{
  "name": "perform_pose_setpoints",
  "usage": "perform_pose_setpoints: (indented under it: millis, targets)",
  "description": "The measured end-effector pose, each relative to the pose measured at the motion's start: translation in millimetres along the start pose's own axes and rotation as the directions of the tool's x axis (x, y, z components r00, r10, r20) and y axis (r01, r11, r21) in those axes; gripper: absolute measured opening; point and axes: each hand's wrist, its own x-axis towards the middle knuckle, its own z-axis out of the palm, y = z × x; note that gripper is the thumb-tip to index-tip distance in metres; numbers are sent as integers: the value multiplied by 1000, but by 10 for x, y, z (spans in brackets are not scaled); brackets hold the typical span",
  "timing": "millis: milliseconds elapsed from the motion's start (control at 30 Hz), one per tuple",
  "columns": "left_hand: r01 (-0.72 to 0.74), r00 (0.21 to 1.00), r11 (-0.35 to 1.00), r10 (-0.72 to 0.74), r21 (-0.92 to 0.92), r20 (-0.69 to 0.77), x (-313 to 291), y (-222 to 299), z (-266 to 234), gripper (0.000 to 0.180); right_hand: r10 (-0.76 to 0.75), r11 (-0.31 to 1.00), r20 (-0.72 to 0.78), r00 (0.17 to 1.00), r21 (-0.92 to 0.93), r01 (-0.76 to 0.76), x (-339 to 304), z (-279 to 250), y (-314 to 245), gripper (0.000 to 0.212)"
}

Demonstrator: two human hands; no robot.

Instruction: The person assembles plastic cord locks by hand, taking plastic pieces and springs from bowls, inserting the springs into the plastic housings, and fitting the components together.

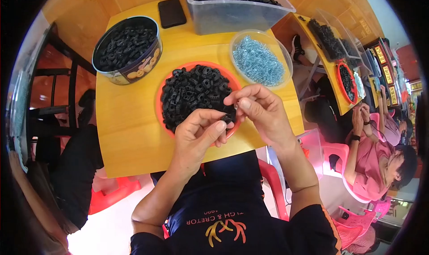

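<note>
Head view: the left hand (192, 134) pinches a small black part (227, 119) between thumb and fingers, above the near edge of a red bowl (159, 106). Just beside it, the right hand (263, 112) has its fingers drawn close together; whether they grip anything is too small to tell. Black pieces (192, 90) heap the bowl. Around it on the yellow surface (123, 139) stand a clear tub (289, 68) of bluish, shiny bits (258, 60), a round tin (138, 71) and a clear box (232, 20), both holding black pieces.

Bright light, washed-out floor (105, 232), dark bent edges.
</note>
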Motion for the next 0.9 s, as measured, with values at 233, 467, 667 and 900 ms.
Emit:
perform_pose_setpoints:
  millis: [233,467,667,900]
  targets:
    - [-31,999,999,31,-30,-27,-69,-18,-37,16,-108,994,14,994,9,108,-68,223,179,13]
    - [-71,996,997,71,-4,-45,-91,-33,-40,16,-176,980,15,984,-88,176,-158,332,195,13]
    - [-139,984,990,135,-25,-113,-114,35,-168,14,-487,478,198,850,-755,449,-145,315,107,25]
    - [-305,916,952,298,15,-270,-253,298,-616,16,-537,297,227,813,-850,434,-55,98,102,20]
